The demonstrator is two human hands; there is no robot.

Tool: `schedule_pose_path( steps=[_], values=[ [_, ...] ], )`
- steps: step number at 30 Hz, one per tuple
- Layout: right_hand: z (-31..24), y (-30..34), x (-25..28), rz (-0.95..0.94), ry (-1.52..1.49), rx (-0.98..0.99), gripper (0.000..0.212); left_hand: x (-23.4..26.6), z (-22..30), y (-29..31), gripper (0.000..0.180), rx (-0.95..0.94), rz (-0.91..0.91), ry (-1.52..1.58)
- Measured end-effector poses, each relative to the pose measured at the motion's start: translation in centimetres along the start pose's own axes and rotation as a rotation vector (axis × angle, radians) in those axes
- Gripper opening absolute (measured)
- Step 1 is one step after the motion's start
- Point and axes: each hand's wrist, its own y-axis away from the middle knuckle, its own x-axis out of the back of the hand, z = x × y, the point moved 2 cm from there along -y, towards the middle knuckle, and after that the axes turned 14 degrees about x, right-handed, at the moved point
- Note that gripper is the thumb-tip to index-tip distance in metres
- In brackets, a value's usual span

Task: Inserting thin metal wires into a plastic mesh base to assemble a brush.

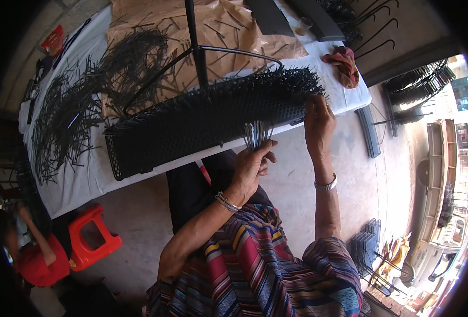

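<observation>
A long black perforated panel lies along the near edge of the table, thin dark strips bristling from its far side. My left hand, just in front of it, is closed round a fanned bundle of thin dark strips. At the panel's right end my right hand has its fingers pinched together; whatever is between the fingertips is too small to make out. Heaps of similar loose strips cover the left of the table.
A black metal stand rises behind the panel from brown paper. The white-covered table carries a reddish cloth at its right corner. A red stool and a person in red are at lower left.
</observation>
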Motion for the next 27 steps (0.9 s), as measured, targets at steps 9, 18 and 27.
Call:
schedule_pose_path(
  steps=[9,18,27],
  values=[
    [-0.4,-1.8,0.4,-0.132,0.065,0.039,0.008,-0.7,0.0,0.5,0.033,-0.032,-0.005,-0.042],
    [-0.7,-1.6,1.2,-0.215,-0.009,0.042,0.009,-0.6,-0.1,1.1,0.034,-0.044,-0.023,-0.037],
    [-0.8,-1.5,1.3,-0.174,-0.003,0.034,0.010,-0.6,0.0,1.1,0.035,-0.049,-0.028,-0.076]
  ],
)
